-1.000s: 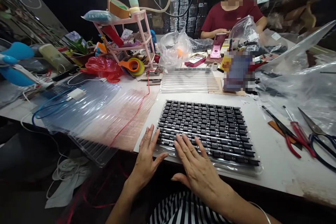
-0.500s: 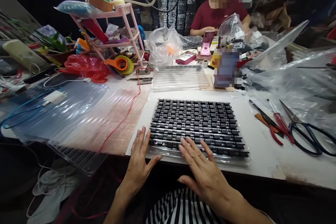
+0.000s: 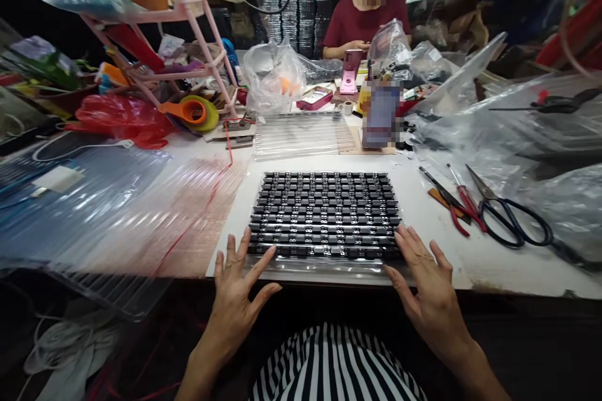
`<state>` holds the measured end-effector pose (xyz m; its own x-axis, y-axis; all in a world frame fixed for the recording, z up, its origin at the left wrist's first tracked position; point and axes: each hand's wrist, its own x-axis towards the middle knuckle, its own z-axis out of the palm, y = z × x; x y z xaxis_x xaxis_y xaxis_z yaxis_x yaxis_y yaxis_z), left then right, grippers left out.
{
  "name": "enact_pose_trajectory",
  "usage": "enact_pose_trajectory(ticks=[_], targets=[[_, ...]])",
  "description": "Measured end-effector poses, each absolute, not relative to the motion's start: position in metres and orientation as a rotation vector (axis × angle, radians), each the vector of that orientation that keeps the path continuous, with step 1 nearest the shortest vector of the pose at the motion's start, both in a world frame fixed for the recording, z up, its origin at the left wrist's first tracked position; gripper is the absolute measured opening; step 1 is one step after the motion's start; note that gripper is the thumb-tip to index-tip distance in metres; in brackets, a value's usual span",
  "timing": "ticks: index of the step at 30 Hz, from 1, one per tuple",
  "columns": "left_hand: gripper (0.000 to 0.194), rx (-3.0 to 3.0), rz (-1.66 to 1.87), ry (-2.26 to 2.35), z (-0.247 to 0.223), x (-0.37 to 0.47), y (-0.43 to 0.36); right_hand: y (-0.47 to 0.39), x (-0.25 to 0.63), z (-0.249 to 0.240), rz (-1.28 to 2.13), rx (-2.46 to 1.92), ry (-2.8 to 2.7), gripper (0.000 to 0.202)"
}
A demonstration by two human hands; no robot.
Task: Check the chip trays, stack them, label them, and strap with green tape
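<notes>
Rows of small black circuit boards lie in a clear plastic tray on the white tabletop before me. My left hand is at the tray's near left corner, fingers spread, the fingertips against its edge. At the near right corner rests my right hand, its fingers stretched out along the tray's side. Neither hand grips anything. Behind the filled tray lies another clear ribbed tray.
Scissors, red-handled pliers and a dark pointed tool lie to the right. Clear ribbed sheets cover the left side, under a pink rack. Across the table sits a person in a maroon shirt.
My right hand has moved from the tray's near edge to its right corner. My left hand stays by the left corner. The tray now sits straighter, and the view has turned right.
</notes>
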<state>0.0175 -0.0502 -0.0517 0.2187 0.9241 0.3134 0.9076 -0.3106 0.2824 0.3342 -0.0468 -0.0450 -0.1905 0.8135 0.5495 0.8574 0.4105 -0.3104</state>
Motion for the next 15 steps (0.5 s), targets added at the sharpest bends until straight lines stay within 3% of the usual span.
enact_pose_trajectory(ticks=[10,15], targets=[[0.076,2.28,0.778,1.966,-0.06,0.007,-0.038,-0.051,0.342,-0.053,-0.041,-1.479,-2.112,0.056],[0.075,2.307,0.733,1.942,-0.065,0.007,-0.032,-0.046,0.348,-0.052,-0.051,-1.502,-1.964,0.057]])
